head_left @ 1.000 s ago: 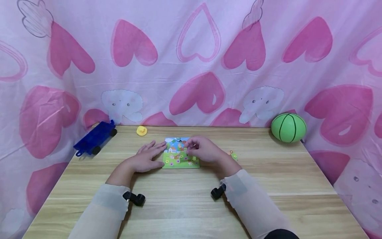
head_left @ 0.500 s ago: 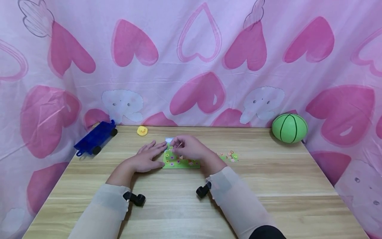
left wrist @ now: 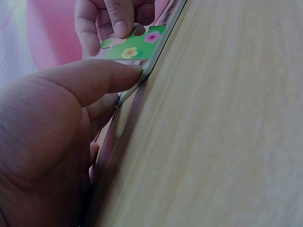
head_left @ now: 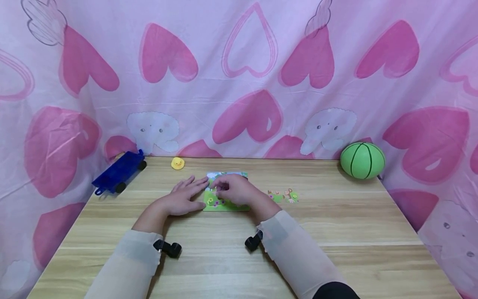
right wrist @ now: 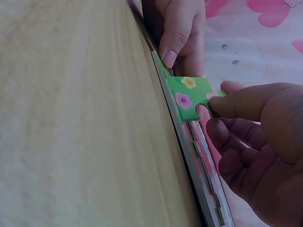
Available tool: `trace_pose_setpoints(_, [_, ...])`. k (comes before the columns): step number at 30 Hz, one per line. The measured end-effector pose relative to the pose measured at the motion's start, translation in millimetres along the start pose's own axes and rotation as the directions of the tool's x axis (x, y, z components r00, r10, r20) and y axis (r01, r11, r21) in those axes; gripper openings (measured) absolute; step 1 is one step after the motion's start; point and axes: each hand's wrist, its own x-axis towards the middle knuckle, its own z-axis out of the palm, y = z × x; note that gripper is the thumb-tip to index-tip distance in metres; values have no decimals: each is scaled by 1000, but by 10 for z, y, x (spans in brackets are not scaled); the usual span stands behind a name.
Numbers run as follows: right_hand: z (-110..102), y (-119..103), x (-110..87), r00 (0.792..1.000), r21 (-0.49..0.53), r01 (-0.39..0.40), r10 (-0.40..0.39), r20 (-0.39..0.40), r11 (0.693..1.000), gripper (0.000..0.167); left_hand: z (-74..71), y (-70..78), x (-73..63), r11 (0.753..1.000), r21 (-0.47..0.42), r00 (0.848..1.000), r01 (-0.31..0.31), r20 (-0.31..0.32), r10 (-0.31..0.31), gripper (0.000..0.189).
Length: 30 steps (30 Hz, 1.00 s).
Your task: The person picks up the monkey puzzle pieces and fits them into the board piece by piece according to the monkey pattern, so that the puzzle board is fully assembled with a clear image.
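Observation:
A jigsaw puzzle (head_left: 231, 209) with a bright garden picture lies flat on the table in front of me. My left hand (head_left: 184, 200) rests at its left side with fingers spread, fingertips and thumb on the edge. Over the puzzle's left half, my right hand (head_left: 237, 190) pinches a green puzzle piece (right wrist: 188, 97) between thumb and fingers. Yellow and pink flowers decorate this piece (left wrist: 137, 46), which stands tilted up from the puzzle in both wrist views. The right hand hides much of the puzzle's middle in the head view.
Loose puzzle pieces (head_left: 277, 197) lie right of the puzzle, beyond the right wrist. Along the back are a yellow toy duck (head_left: 177, 163), a blue toy cart (head_left: 121, 172) with black wheels, and a green ball (head_left: 362, 160) with black lines. A heart-patterned curtain (head_left: 246, 116) hangs behind.
My right hand has moved left across the puzzle, then turned slightly lower, tilting the pinched piece over the left half. The loose pieces on the right came into sight. My left hand has stayed put.

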Motion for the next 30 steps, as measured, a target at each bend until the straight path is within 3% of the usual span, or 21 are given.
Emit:
trace_pose_setpoints(5, [30, -6, 25, 999, -144, 51, -50, 12, 988, 28, -5, 3, -7, 1000, -6, 1000, -8, -3, 8, 83])
trace_pose_setpoints(12, [33, -21, 1, 993, -195, 103, -89, 81, 975, 44, -5, 7, -16, 1000, -7, 1000, 2, -4, -2, 83])
trace_pose_setpoints(23, [21, -28, -39, 981, -309, 162, -117, 157, 937, 35, -11, 22, -18, 1000, -18, 1000, 11, 4, -11, 83])
trace_pose_setpoints(30, [25, -38, -59, 976, -303, 183, -136, 171, 935, 37, -14, 31, -22, 1000, -13, 1000, 5, 1, -5, 83])
